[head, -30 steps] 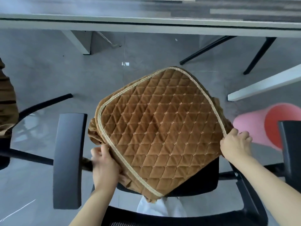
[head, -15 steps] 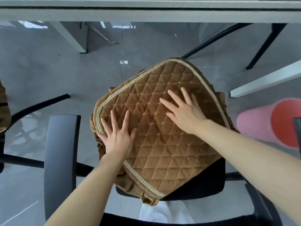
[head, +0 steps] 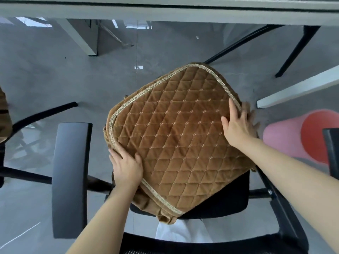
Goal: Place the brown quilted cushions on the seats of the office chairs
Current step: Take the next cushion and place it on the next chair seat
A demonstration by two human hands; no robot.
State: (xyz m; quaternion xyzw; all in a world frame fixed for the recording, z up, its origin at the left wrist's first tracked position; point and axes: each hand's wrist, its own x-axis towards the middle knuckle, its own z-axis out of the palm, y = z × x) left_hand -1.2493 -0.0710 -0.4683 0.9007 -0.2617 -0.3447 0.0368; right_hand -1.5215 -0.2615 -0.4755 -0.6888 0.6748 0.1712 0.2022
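A brown quilted cushion (head: 176, 140) with gold trim lies skewed on the black seat (head: 229, 198) of an office chair, one corner pointing away from me. Its skirt hangs over the seat's near-left edge. My left hand (head: 126, 165) is at the cushion's left edge, thumb on top and fingers curled over the trim. My right hand (head: 236, 123) lies flat on the right edge with its fingers spread across the trim.
The chair's black left armrest (head: 70, 178) and right armrest (head: 332, 149) flank the seat. A pink and red cylinder (head: 293, 136) lies on the floor at right. A desk edge (head: 165, 13) runs across the top. Another brown cushion (head: 4, 121) shows at the far left.
Both hands pressed flat on the cushion's middle half a second ago. They have since slid outward to its left and right edges. The cushion stays on the seat.
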